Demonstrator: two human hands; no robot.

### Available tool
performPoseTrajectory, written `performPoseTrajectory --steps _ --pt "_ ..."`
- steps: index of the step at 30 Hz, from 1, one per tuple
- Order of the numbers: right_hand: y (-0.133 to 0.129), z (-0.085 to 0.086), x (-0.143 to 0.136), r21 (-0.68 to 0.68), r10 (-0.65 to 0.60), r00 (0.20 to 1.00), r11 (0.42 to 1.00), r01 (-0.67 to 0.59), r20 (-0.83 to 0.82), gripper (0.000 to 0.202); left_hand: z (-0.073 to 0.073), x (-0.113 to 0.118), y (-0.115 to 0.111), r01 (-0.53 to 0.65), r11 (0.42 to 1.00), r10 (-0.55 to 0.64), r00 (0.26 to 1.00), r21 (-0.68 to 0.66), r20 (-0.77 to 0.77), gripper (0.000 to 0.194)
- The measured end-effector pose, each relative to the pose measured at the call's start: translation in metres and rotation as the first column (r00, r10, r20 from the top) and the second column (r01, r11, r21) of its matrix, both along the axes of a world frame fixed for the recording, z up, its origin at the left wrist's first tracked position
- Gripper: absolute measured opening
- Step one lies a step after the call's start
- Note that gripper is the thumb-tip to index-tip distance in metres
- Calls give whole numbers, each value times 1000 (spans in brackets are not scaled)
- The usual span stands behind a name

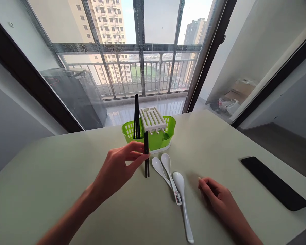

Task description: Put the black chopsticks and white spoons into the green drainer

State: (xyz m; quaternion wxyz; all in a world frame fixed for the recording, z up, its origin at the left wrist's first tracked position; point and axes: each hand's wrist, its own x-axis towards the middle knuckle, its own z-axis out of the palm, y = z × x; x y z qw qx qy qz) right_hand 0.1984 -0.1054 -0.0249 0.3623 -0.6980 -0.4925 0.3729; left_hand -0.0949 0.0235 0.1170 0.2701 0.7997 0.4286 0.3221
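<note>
Left hand [116,166] pinches black chopsticks [146,144] upright between thumb and fingers just in front of the green caddy [155,141], likely so they stay aligned; the standing chopsticks [136,117] lean in its left compartment, presumably propped by its walls. Left forearm slants in from lower left, while the right hand [218,195] curls loosely, nothing visible in it, near the white spoons [179,180].

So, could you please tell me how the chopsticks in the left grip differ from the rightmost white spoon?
Color: the chopsticks are black, while the spoon is white.
Shape: the chopsticks are a pair of straight sticks; the spoon is one piece with a rounded bowl.
Pose: the chopsticks stand near upright in the left grip, whereas the spoon lies on the table.
Both are long and slender.
</note>
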Motion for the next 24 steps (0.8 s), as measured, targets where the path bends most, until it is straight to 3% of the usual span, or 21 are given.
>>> performPoseTrajectory --steps 4,12,15,19,24 --pt "15 22 -2 13 63 992 998 -62 -109 50 -1 -1 1 33 999 -33 999 -9 -7 17" --pt "76 58 -27 227 256 923 954 -194 -287 47 2 -4 2 54 995 -53 998 -78 18 10" --pt "93 61 -43 303 356 872 917 -258 -335 44 8 -5 -1 -19 995 28 996 -97 90 12" --pt "107 57 -56 380 457 793 872 -309 -403 40 17 -4 -4 -53 971 121 951 -233 285 24" --pt "110 46 -61 431 563 631 823 -369 -534 39 27 -2 -5 -61 943 197 895 -327 400 38"
